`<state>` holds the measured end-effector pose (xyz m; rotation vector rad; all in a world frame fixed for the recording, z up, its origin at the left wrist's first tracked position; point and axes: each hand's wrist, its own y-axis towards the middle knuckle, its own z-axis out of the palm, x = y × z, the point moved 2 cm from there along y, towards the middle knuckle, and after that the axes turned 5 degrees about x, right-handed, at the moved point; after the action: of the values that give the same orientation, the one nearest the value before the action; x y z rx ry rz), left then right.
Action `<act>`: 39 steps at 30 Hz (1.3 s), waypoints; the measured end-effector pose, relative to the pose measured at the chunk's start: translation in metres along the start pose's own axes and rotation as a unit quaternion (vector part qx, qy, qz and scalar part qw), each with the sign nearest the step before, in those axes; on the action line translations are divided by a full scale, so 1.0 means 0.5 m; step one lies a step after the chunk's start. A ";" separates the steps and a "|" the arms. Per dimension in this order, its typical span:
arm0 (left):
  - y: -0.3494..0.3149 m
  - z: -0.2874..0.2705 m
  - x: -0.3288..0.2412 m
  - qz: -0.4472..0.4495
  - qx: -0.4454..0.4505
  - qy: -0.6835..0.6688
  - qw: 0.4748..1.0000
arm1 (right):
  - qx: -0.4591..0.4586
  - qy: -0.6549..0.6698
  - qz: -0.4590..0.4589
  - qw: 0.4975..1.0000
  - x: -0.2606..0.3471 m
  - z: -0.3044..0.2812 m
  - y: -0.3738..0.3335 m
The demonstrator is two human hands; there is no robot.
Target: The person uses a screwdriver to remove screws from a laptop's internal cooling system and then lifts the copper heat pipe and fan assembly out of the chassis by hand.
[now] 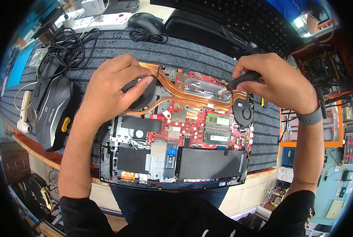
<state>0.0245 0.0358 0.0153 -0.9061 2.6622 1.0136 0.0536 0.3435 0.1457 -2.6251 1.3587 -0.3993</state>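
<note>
An opened laptop [212, 164] lies bottom side up before me, its red circuit board [192, 130] and copper heat pipes [184, 94] bare. My right hand [279, 81] grips a black-handled screwdriver [243, 80], its tip down at a clear plastic tray [200, 87] resting over the heat pipes. Small bits at the tip are too fine to name. My left hand [119, 85] is pinched closed above the left fan [144, 96], by the upper end of the heat pipes. A thin dark piece [158, 74] shows at its fingertips; its kind is unclear. The right fan [243, 112] sits below the screwdriver.
A ribbed grey mat [263, 150] lies beneath the laptop. Beyond it are a black mouse [146, 24], a dark bar-shaped case [208, 33] and a keyboard [243, 19]. At the left lie a dark tool case [53, 110], tangled black cable [71, 49] and a white power strip [109, 22].
</note>
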 end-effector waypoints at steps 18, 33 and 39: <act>-0.007 0.023 -0.049 -0.078 0.046 -0.172 0.981 | -0.085 0.070 -0.121 0.987 0.072 -0.045 0.049; 0.000 -0.007 -0.004 -0.130 -0.058 -0.094 0.985 | -0.043 0.026 -0.008 0.999 0.002 -0.001 0.033; 0.001 -0.008 -0.004 -0.113 -0.070 -0.077 0.988 | -0.042 0.027 -0.027 0.998 0.002 0.004 0.041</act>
<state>0.0261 0.0345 0.0192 -1.0802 2.3242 1.1723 0.0386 0.3308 0.1386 -2.7430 1.3508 -0.4333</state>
